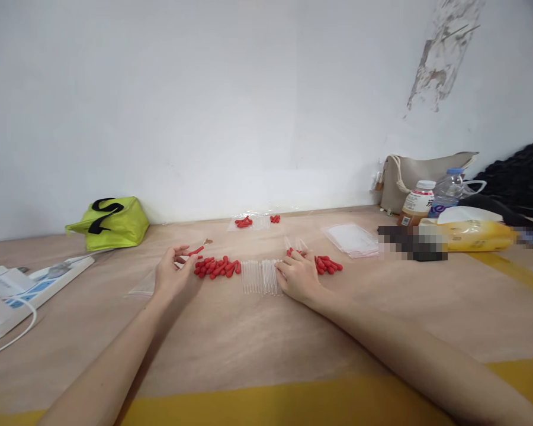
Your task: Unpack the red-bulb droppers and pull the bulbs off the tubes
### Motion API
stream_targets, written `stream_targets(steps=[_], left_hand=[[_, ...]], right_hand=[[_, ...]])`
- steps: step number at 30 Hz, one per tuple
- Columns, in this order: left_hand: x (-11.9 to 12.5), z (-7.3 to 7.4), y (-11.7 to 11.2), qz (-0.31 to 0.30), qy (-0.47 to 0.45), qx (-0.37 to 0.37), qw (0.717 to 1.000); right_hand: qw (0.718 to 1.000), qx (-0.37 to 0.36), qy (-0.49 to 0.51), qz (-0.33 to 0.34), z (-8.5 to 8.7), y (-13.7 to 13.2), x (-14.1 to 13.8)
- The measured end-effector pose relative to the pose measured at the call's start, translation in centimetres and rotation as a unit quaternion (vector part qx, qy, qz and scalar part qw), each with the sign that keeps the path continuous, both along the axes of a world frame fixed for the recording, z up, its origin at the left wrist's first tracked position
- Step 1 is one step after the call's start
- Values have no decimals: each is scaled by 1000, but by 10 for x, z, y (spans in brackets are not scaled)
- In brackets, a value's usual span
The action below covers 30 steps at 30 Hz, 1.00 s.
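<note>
My left hand [174, 273] is closed in a pinch on a red rubber bulb [197, 251] with a narrow neck. Just right of it lies a pile of similar red bulbs [217, 268]. Beside that pile, thin clear tubes [257, 277] lie side by side in a row. At the row's right end rests my right hand [301, 277], palm down with fingers apart, touching the tubes and partly covering red bulbs. More red bulbs [328, 265] show to its right. Tips of clear tubes [301, 244] stick out beyond its fingers.
Against the wall lies a clear bag [262, 223] with red bulbs and tubes. A stack of clear bags [352, 239] sits right. Bottles [416, 204], a yellow tissue pack [475, 234] and a beige bag [408, 171] stand far right. A green bag [115, 223] and power strip [48, 290] are left.
</note>
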<state>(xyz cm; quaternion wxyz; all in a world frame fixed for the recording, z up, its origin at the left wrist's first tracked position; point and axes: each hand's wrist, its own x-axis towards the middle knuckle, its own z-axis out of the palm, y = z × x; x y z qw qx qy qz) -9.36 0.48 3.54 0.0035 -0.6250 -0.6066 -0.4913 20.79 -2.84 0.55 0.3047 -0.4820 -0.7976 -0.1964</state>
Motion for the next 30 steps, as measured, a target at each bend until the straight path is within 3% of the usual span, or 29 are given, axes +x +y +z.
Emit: stream_targets(steps=[6,16,21,25,28,30], left_hand=[[9,-2,1,4,37,-21,999],[17,-4,5,-40,134,-66,988],[13,-1,2,0,138,-18,990],[12,6,-2,44,158,63,984],[30,12,-6,8,185,113,976],[53,16,-8,-61,215,95,970]], right_hand=[[999,-43,-13,16,4,-10,-2],[998,-41,-12,44,3,-10,-2],[999,-28,36,18,6,-6,2],[997,-33,71,-12,12,-1,24],[997,-33,70,-32,13,0,49],[997,-26,69,-38,9,-1,64]])
